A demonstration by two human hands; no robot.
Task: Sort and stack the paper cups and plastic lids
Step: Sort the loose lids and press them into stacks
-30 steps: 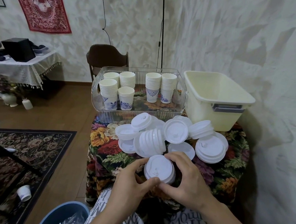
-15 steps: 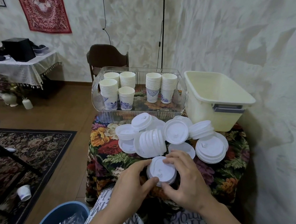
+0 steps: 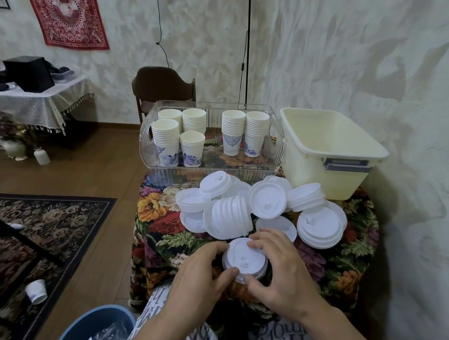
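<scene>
A small stack of white plastic lids (image 3: 244, 261) sits at the near edge of the flowered table, held from both sides. My left hand (image 3: 202, 272) grips its left rim with thumb and fingers curled. My right hand (image 3: 279, 268) curls over its top and right side. Behind it lies a loose heap of white lids (image 3: 258, 206), some nested in short stacks, one stack lying on its side (image 3: 230, 214). Several stacks of paper cups (image 3: 193, 136) with blue prints stand upright in a clear plastic bin (image 3: 276, 158).
A cream plastic tub (image 3: 329, 155) stands empty at the table's back right, close to the wall. A blue bucket (image 3: 95, 327) sits on the floor at my left knee. One paper cup (image 3: 36, 291) lies on the rug. A dark chair (image 3: 162, 87) stands behind the table.
Both hands have lowered the lid stack slightly toward the table's near edge and tightened around it; the lid heap behind has not moved.
</scene>
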